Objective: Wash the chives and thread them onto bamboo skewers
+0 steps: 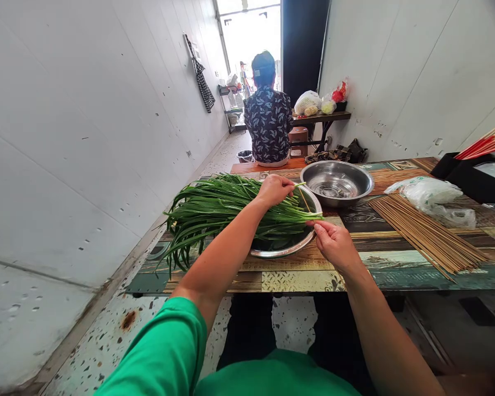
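A large bunch of garlic chives (214, 201) lies across a metal bowl (277, 253), its leaves hanging over the left side and its pale stem ends pointing right. Above the bunch, my left hand (274, 190) is closed on a chive stalk (300, 184) whose cut end sticks out to the right. My right hand (333, 240), at the bowl's right rim, pinches the lower end of a thin bamboo skewer (305, 201). The skewer slants up and left toward the stalk in my left hand. Whether its tip pierces the stalk is too small to tell.
Behind the chives' bowl stands a second steel bowl (337, 181). Many bamboo skewers (427, 234) lie to the right, beside a plastic bag (431, 195) and a black box (470, 179) with red-ended sticks. A person (268, 118) sits ahead, facing away. A wall (86, 121) runs along the left.
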